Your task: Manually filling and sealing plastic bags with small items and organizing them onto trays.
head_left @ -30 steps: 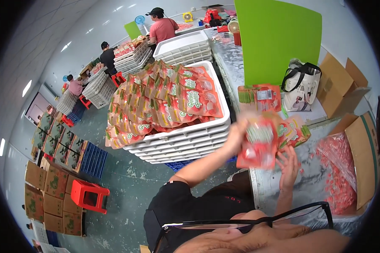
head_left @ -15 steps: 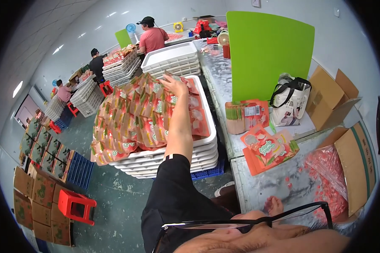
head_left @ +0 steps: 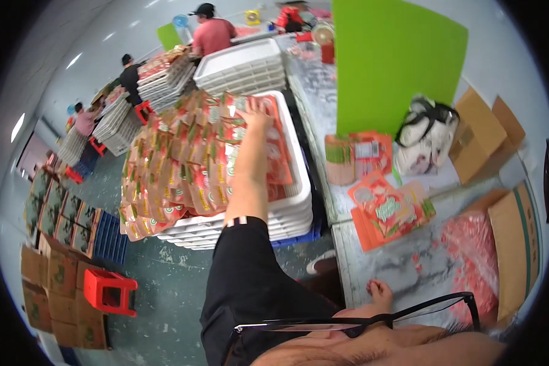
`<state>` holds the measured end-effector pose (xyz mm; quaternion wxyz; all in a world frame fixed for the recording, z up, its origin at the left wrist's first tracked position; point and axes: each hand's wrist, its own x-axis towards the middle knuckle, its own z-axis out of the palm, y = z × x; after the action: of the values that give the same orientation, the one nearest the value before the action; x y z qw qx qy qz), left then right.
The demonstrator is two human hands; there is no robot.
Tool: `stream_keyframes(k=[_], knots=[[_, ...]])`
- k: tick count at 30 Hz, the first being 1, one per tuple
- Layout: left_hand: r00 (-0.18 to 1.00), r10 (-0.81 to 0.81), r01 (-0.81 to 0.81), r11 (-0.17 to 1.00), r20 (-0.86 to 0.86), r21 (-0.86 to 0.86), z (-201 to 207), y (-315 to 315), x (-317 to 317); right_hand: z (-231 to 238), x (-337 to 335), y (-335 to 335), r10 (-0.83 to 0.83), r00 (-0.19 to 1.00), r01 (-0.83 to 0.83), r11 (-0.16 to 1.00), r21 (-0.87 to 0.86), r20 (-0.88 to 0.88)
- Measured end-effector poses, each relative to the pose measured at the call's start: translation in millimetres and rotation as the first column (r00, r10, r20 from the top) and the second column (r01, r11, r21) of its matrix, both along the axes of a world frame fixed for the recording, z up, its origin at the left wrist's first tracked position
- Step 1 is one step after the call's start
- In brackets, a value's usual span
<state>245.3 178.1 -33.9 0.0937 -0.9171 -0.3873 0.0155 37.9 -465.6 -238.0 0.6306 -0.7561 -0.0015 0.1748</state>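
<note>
My left hand (head_left: 255, 114) reaches out over a stack of white plastic trays (head_left: 299, 194). Its fingers are spread and lie on the red-and-tan pouches (head_left: 192, 155), which stand in overlapping rows on the top tray. Flatter reddish pouches lie along that tray's right side, under and beside my wrist. My right hand (head_left: 380, 294) is low over the grey worktable (head_left: 372, 265), its fingers curled together; what they hold, if anything, is too small to make out. Ahead of it lie loose red pouches (head_left: 387, 210) and small red pieces.
An open carton (head_left: 518, 244) holds clear-wrapped red packets (head_left: 473, 247) at the right. Behind stand a green panel (head_left: 399, 67), a white bag (head_left: 427, 140) and another carton (head_left: 485, 137). A red stool (head_left: 110, 291) is on the floor at left. Co-workers (head_left: 213, 33) are farther back.
My left hand has come down flatter onto the pouches, nearer their right side. My right hand has shifted slightly left and its fingers are more curled. The view has tilted a little.
</note>
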Motion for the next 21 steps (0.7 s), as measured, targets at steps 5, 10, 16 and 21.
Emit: stream_keyframes(k=[5, 10, 16, 21], knots=[[0.979, -0.056, -0.014, 0.943, 0.198, 0.333, -7, 66, -51, -5, 10, 7, -0.014, 0.998, 0.024, 0.986, 0.165, -0.061], [0.651, -0.556, 0.280, 0.809, 0.517, 0.517, 61, -82, 24, 8, 16, 1, -0.127, 0.966, 0.175, 0.963, 0.206, -0.225], [0.514, -0.701, 0.842, 0.523, 0.493, -0.135, 5, -378, -25, 13, 4, -3, -0.139, 0.971, 0.189, 0.945, 0.268, -0.193], [0.553, -0.657, 0.829, 0.494, 0.513, -0.262, -150, -429, -30, 9, -5, 1, -0.117, 0.988, 0.142, 0.940, 0.311, -0.099]])
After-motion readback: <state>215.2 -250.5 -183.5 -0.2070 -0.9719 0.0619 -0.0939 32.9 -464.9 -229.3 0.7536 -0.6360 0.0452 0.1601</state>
